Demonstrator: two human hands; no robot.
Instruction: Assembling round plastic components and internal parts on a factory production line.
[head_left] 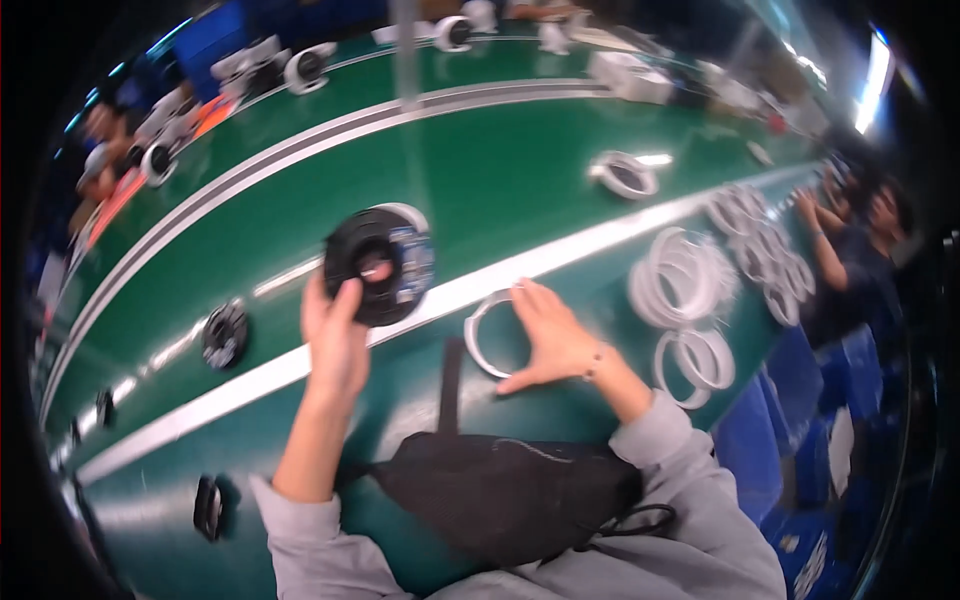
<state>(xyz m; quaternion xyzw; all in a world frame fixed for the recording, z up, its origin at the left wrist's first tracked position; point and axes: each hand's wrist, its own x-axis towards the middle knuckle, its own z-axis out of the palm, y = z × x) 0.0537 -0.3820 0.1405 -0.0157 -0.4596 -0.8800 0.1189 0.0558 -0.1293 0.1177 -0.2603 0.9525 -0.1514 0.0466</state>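
Note:
My left hand (338,325) grips a round black housing (357,262) by its lower left side, raised over the pale rail. A blue circuit board (411,265) shows on the right part of its face, and a white rim peeks out behind its top. With thumb and fingers spanning it, my right hand (550,342) has hold of a thin white ring (470,338) at its right side. Whether that ring touches the table is hard to tell. A black pouch (510,495) lies close in front of me, below both hands.
To the right are stacked white rings (660,285) and another group of rings (765,245). A white ring part (625,175) and a black round part (225,335) sit on the green belt (500,150). A small black object (208,508) lies near left. A co-worker (870,240) is at far right, beside blue bins (750,440).

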